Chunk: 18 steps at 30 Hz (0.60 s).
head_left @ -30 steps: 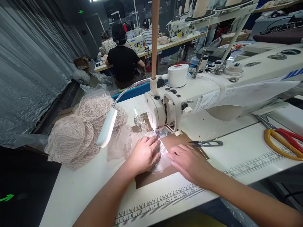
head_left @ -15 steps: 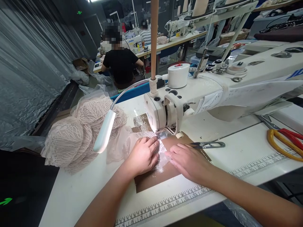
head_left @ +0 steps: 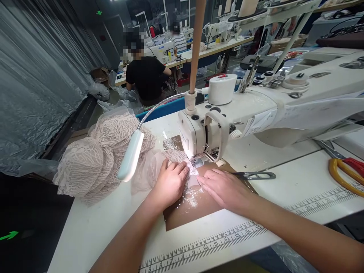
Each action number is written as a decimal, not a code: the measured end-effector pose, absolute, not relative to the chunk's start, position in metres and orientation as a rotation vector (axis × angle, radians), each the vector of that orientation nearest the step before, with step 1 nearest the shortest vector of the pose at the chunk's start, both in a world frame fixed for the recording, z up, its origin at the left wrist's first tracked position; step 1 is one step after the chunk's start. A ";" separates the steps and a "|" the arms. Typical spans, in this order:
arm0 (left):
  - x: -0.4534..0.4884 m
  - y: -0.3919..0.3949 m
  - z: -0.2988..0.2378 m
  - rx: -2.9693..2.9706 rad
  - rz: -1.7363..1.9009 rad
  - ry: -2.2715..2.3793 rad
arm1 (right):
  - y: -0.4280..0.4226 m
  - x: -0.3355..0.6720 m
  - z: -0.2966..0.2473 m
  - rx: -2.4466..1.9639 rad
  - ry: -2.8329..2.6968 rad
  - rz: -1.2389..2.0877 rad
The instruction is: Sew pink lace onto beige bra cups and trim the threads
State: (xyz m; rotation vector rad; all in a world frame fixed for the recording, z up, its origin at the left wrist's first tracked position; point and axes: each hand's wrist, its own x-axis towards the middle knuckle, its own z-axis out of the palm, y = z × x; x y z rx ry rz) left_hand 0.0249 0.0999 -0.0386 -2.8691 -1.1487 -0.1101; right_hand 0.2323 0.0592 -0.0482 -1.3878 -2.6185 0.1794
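Observation:
A pale lace piece (head_left: 174, 155) with sheer backing lies under the needle area of a white sewing machine (head_left: 192, 131). My left hand (head_left: 171, 182) rests on the lace left of the presser foot, fingers bent down and closed against it; its thumb is partly hidden. To the right of the foot, my right hand (head_left: 223, 187) pinches the near edge of the same piece with its fingertips. Beneath both hands is a brown shiny sheet (head_left: 193, 212) on the table. Black thread snips (head_left: 257, 175) lie just beyond my right hand.
A stack of lace cups (head_left: 81, 167) stands at left, behind a gooseneck lamp (head_left: 131, 155). Yellow-and-red-handled scissors (head_left: 339, 174) lie at far right. A printed ruler (head_left: 204, 246) runs along the front edge. Farther back, a person in black (head_left: 146, 77) sits at another machine.
The lace has moved inward under the machine, and less of it shows between my hands. My left fingers have drawn in more bent; the right hand stays by the edge. The view has shifted slightly.

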 end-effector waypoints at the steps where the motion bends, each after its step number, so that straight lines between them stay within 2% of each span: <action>1: 0.025 0.100 -0.039 -2.864 -0.113 -1.156 | 0.060 0.232 -0.047 -1.383 -2.625 0.185; 14: 0.016 0.107 -0.051 -2.781 -0.255 -1.305 | 0.073 0.228 -0.054 -1.362 -2.551 0.154; 18: 0.012 0.106 -0.050 -2.805 -0.304 -1.392 | 0.066 0.239 -0.048 -1.322 -2.503 0.243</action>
